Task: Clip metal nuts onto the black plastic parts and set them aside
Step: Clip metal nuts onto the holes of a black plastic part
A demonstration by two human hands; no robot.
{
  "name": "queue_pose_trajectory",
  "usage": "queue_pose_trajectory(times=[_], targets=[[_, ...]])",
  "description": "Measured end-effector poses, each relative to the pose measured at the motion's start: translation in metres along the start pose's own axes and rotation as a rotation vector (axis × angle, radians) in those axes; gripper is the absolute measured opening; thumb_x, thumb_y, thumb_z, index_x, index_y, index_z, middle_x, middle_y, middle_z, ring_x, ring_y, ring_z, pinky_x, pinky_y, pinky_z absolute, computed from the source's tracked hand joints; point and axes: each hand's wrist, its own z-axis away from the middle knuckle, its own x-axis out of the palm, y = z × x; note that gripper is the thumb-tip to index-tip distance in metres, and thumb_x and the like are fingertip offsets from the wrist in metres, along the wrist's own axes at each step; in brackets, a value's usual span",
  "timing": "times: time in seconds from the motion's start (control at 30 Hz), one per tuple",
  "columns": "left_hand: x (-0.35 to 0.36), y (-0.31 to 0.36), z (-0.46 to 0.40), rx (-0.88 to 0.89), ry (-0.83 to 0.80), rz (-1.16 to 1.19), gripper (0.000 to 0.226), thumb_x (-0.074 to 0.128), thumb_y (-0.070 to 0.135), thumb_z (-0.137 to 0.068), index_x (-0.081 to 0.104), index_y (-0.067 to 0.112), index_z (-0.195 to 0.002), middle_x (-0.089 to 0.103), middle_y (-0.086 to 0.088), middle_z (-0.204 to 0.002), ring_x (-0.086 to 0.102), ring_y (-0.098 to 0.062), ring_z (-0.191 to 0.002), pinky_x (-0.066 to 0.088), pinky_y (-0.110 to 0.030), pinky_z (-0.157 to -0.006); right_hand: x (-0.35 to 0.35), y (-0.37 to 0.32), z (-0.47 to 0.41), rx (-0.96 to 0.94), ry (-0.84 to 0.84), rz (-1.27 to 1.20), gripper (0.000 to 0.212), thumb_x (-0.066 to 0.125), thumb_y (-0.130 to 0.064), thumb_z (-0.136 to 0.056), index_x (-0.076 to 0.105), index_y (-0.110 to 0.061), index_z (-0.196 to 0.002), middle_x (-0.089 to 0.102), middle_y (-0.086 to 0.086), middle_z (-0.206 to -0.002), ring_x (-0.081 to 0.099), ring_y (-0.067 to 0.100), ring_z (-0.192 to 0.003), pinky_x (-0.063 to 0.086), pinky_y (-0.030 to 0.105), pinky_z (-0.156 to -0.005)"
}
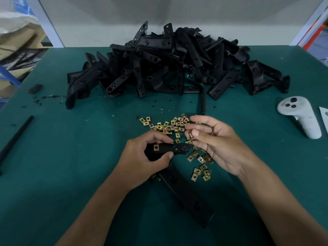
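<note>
Nut (191, 135), seemingly pinched, right hand (215, 144).

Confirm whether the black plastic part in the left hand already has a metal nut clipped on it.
Yes: a metal nut sits clipped on the black plastic part gripped by the left hand.

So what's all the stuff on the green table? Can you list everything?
Table: one, green, under everything.
Black plastic parts: a big heap, too many to count, black, far middle.
Held part: one, black, one nut already clipped on, in the left hand.
Long black part: one, near middle, flat on the table.
Metal nuts: many loose, brassy gold, scattered around the hands.
Controller: one, white, right side.
Black rod: one, left edge.
Left hand: grips the held part.
Right hand: pinches a nut.
</note>
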Motion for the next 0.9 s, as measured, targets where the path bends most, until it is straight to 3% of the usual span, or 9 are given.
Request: queue_pose_trajectory(times=[0.13, 0.23, 0.33, 0.43, 0.53, 0.8, 0.9], targets=[[0.0, 0.0009, 0.0001, 0.006, 0.005, -0.013, 0.022, 0.073, 0.036, -0.078, 0.07, 0.034, -0.099, 0.07, 0.013, -0.084, 0.065, -0.003, -0.069, 0.05, -0.015, -0.064, 0.0025, 0.0012, -0.0015, 0.048, 0.053, -0.068, 0.038, 0.073, -0.011, -0.078, 0.069, -0.013, -0.116, 0.077, 0.007, -0.109, 0.075, 0.012, -0.091, 0.058, 0.019, -0.069], [0.0002, 0.0009, 0.0002, 0.011, 0.006, -0.018, 0.021, 0.073, 0.035, -0.078, 0.071, 0.033, -0.099, 0.07, 0.013, -0.084, 0.066, -0.004, -0.07, 0.049, -0.015, -0.065, 0.0015, 0.0028, -0.0031, 0.095, 0.072, -0.202, 0.029, 0.069, -0.005, -0.081, 0.073, -0.008, -0.109, 0.076, 0.014, -0.111, 0.075, 0.02, -0.1, 0.06, 0.024, -0.077], [0.0002, 0.0004, -0.0001, -0.006, 0.007, 0.001, 0.022, 0.074, 0.035, -0.077, 0.071, 0.033, -0.099, 0.07, 0.012, -0.084, 0.065, -0.004, -0.07, 0.05, -0.016, -0.065, -0.0005, 0.0004, -0.002, 0.115, -0.003, -0.201, 0.043, 0.068, 0.006, -0.077, 0.071, -0.005, -0.118, 0.072, 0.014, -0.123, 0.069, 0.022, -0.115, 0.058, 0.023, -0.087], [0.0001, -0.0001, -0.0001, -0.006, 0.005, -0.015, 0.022, 0.074, 0.035, -0.078, 0.071, 0.034, -0.1, 0.071, 0.01, -0.085, 0.066, -0.004, -0.069, 0.05, -0.015, -0.064, 0.0001, -0.0014, -0.0002, 0.089, -0.025, -0.166, 0.044, 0.068, 0.012, -0.069, 0.08, -0.012, -0.104, 0.075, 0.01, -0.116, 0.071, 0.02, -0.113, 0.057, 0.019, -0.084], [0.0, 0.001, 0.0, -0.009, 0.008, -0.022, 0.023, 0.073, 0.037, -0.077, 0.07, 0.035, -0.1, 0.072, 0.008, -0.086, 0.067, -0.006, -0.071, 0.052, -0.017, -0.065, 0.0029, -0.0029, 0.0008, 0.077, -0.029, -0.156, 0.033, 0.07, 0.007, -0.071, 0.083, -0.015, -0.092, 0.078, 0.007, -0.102, 0.074, 0.017, -0.102, 0.058, 0.019, -0.081], [-0.0001, 0.003, 0.0003, -0.009, -0.012, -0.021, 0.023, 0.079, 0.022, -0.079, 0.073, 0.03, -0.099, 0.071, 0.01, -0.082, 0.064, -0.004, -0.065, 0.049, -0.015, -0.06, 0.0037, -0.0035, 0.0029, 0.073, -0.012, 0.024, 0.019, 0.072, -0.023, -0.081, 0.082, -0.018, -0.096, 0.077, 0.003, -0.095, 0.072, 0.007, -0.084, 0.058, 0.02, -0.073], [-0.0005, 0.0036, -0.0001, 0.016, -0.016, -0.066, 0.026, 0.081, 0.034, -0.076, 0.076, 0.035, -0.102, 0.074, 0.007, -0.089, 0.069, -0.014, -0.077, 0.054, -0.026, -0.066, 0.0082, -0.0027, 0.0059, 0.004, 0.005, 0.23, 0.016, 0.068, -0.033, -0.085, 0.08, -0.024, -0.091, 0.076, 0.001, -0.087, 0.064, 0.003, -0.074, 0.054, 0.018, -0.065]])
